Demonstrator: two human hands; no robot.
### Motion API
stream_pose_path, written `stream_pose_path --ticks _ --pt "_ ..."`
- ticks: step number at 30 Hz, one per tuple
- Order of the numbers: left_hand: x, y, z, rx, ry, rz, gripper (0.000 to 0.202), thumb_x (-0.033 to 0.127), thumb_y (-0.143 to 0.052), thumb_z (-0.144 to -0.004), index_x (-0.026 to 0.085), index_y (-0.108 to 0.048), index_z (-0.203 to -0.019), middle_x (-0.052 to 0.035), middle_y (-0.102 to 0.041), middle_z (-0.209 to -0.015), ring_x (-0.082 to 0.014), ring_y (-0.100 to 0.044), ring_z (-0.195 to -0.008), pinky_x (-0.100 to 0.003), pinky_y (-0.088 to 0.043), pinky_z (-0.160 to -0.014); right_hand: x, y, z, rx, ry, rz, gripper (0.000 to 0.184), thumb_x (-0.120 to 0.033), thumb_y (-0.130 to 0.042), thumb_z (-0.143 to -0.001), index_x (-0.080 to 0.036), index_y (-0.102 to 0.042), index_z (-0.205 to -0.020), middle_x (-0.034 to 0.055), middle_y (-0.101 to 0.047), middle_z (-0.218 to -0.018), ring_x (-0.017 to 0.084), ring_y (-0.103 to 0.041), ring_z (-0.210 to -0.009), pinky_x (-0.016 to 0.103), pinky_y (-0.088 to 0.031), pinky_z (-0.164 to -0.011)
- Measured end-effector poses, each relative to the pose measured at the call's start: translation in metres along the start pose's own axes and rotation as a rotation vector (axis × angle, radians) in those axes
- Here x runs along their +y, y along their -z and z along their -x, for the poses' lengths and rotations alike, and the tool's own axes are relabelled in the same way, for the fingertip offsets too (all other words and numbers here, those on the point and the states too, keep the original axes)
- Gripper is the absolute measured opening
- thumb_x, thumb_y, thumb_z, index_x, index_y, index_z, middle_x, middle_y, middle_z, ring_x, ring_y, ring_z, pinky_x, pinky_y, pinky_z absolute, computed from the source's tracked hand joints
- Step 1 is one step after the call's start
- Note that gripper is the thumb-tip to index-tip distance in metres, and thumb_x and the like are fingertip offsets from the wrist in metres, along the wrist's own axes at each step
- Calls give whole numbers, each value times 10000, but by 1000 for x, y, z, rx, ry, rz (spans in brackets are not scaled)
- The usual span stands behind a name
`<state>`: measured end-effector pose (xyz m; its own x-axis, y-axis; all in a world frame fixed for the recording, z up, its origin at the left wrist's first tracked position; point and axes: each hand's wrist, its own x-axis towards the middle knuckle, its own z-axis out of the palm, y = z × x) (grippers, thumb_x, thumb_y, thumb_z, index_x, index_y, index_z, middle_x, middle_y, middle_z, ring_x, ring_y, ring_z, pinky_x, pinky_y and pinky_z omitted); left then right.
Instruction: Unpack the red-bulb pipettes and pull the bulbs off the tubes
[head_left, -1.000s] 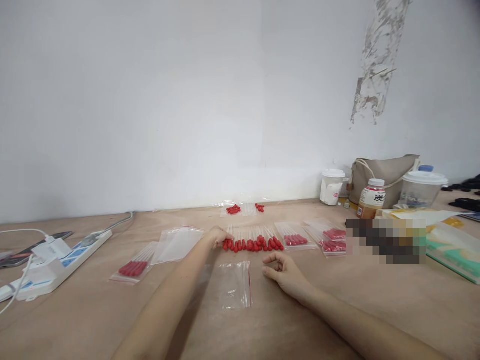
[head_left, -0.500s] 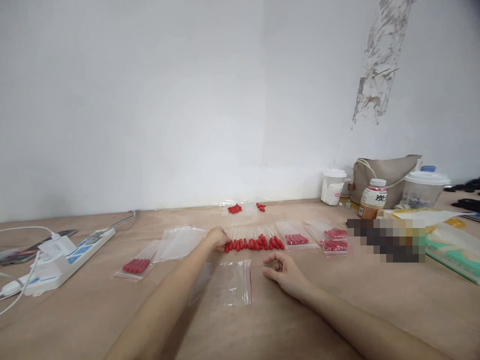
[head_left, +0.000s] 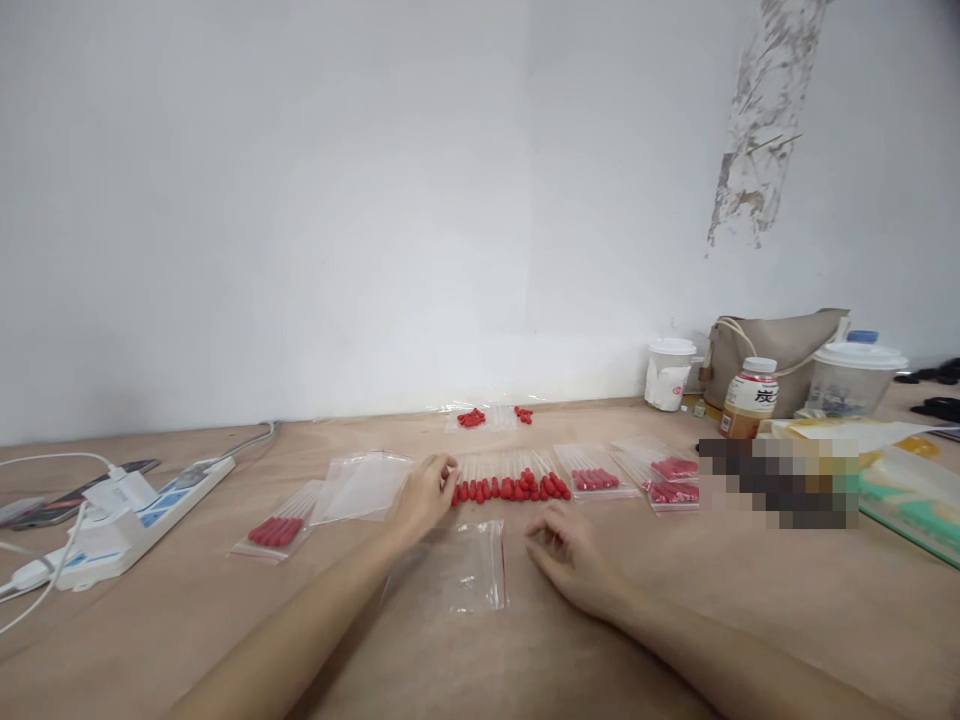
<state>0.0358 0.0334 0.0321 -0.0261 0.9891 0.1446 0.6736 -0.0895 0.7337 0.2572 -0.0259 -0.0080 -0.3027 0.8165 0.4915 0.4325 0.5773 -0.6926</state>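
My left hand (head_left: 422, 493) rests at the left end of a row of loose droppers (head_left: 510, 487) with red bulbs, laid side by side on the table (head_left: 675, 620); its fingers (head_left: 448, 472) are curled at the nearest bulbs, but I cannot tell whether they actually grip one. My right hand (head_left: 568, 558) lies on the table just near of the row, right of centre, fingers loosely curled and holding nothing. Between my two forearms, touching neither hand, lies an empty zip bag (head_left: 474, 567) with a red seal strip along its right edge. Left of my left hand sits a stack of empty bags (head_left: 362, 483), and further left a filled bag (head_left: 279, 524) of droppers. Right of the loose row lie more filled bags (head_left: 594, 473), with another pair (head_left: 664, 474) beyond them. Far, close to the wall, a clear bag with red bulbs (head_left: 491, 416) lies flat. At the far left stand a power strip (head_left: 142, 515) with white cables and a phone (head_left: 79, 491). At the far right I note a white cup (head_left: 669, 372), a capped bottle (head_left: 748, 397), a beige bag (head_left: 772, 352) and a lidded clear tub (head_left: 851, 377).
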Motion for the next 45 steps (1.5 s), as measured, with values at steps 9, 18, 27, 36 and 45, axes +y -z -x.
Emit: stream_pose_path --ticks 9,18,27,36,45 --pt "-22 16 80 -496 -496 -131 472 398 -479 -812 335 -377 -1268 10 -278 -1391 -210 -180 -1302 -389 -67 -1071 -18 -3 5 -550 260 320 582 -520 -348 -822 -250 -278 -1333 90 -261 -1394 263 -192 -1285 493 -113 -1031" --pt "-33 12 66 -121 -272 -13 282 418 -470 -788 232 -638 -918 -57 -599 -1046 -213 -523 -978 -314 -360 -890 3 3 3 -344 77 366 468 -457 -355 -839 -226 -455 -1233 74 -450 -1270 226 -386 -1155 398 -262 -988" --pt "-44 37 56 -375 8 -74 365 337 -711 -509 166 -566 -797 31 -529 -634 -119 -469 -563 -199 -341 -507 5 0 5 -324 89 352 471 -454 -377 -829 -199 -483 -1210 80 -465 -1251 233 -394 -1135 378 -283 -976" --pt "-66 79 24 243 122 -126 294 441 -467 -742 169 -560 -804 -7 -599 -674 -168 -569 -650 -224 -398 -571 2 2 4 -333 100 376 455 -431 -395 -825 -193 -486 -1203 82 -469 -1241 228 -399 -1128 379 -292 -972" --pt "-106 99 5 661 396 -613 624 456 -553 -652 162 -416 -1184 -204 -418 -1219 -389 -351 -1148 -486 -291 -867 -1 4 4 -340 130 420 447 -431 -391 -829 -190 -485 -1193 81 -475 -1230 216 -410 -1116 374 -306 -959"
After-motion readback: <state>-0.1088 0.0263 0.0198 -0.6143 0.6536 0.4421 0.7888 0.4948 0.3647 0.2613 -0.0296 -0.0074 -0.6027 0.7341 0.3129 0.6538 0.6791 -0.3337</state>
